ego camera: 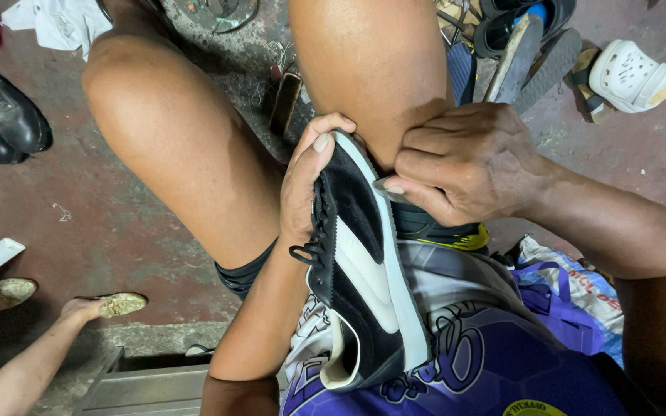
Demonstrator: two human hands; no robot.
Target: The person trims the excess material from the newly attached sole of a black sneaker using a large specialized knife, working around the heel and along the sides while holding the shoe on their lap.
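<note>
On the lap, left hand [306, 189] is clamped around the toe of a black-and-white sneaker [360, 277]; right hand [464, 166] pinches a small blade-like tool [389, 187] at the sole edge. Best: steady toe, shallow tool strokes. Long axis runs toe away, heel toward torso, sole facing right.

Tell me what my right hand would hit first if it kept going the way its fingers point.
Probably the white sole edge of the black suede sneaker; the right hand fingertips already sit against it, near the toe.
</note>
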